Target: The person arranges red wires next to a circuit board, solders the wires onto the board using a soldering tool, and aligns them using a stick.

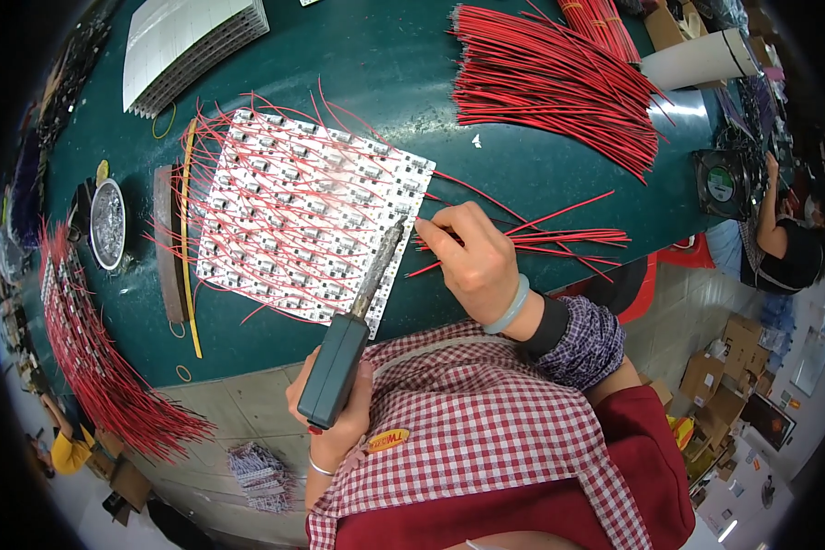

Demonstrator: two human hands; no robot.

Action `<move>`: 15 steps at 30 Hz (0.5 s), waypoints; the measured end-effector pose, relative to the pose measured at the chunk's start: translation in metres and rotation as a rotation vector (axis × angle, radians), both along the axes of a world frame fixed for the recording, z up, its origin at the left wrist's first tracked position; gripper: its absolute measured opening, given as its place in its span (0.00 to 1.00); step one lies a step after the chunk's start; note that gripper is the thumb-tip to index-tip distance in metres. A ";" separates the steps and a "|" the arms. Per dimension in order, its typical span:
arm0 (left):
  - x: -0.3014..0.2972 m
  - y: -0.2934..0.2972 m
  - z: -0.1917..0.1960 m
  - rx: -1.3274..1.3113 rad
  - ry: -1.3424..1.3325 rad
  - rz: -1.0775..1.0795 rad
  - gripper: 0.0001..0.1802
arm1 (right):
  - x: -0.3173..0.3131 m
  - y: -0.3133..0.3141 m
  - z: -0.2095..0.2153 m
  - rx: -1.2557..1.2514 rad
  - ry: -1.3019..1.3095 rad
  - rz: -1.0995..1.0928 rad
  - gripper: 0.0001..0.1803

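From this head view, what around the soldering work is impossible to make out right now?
- Soldering iron tip: too small to tell whether it touches the circuit board panel.
- Right hand fingertips: curled over, so how they pinch the red wire is hidden.
- Left hand: palm and grip covered by the iron's handle.
- Solder joints on the panel: too fine, blurred by fisheye.
- Round tin contents: unclear glare.

We see a glossy dark green table top (412,64), a white panel of small circuit boards (302,215) with matt faces, smooth red plastic-coated wires (550,78), a matt dark plastic soldering iron (344,353), and checked cloth apron (486,431).
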State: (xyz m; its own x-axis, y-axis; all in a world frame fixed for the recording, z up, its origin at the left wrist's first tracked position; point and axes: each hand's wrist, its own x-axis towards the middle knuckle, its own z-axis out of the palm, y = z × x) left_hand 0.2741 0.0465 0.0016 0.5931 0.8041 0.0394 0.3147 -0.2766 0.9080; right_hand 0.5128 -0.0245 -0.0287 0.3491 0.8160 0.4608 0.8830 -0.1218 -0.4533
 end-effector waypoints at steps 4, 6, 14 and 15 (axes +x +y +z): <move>-0.004 -0.003 -0.001 -0.029 0.002 0.034 0.12 | 0.004 -0.006 0.001 0.158 0.053 0.008 0.21; -0.005 -0.004 0.000 -0.066 0.007 0.070 0.12 | 0.001 -0.009 0.004 0.144 0.068 0.003 0.22; -0.008 -0.002 -0.001 0.033 0.011 0.027 0.12 | -0.013 -0.005 0.009 0.036 0.114 -0.037 0.31; -0.009 -0.002 -0.002 0.033 0.011 0.028 0.12 | -0.013 -0.005 0.008 0.051 0.108 -0.029 0.25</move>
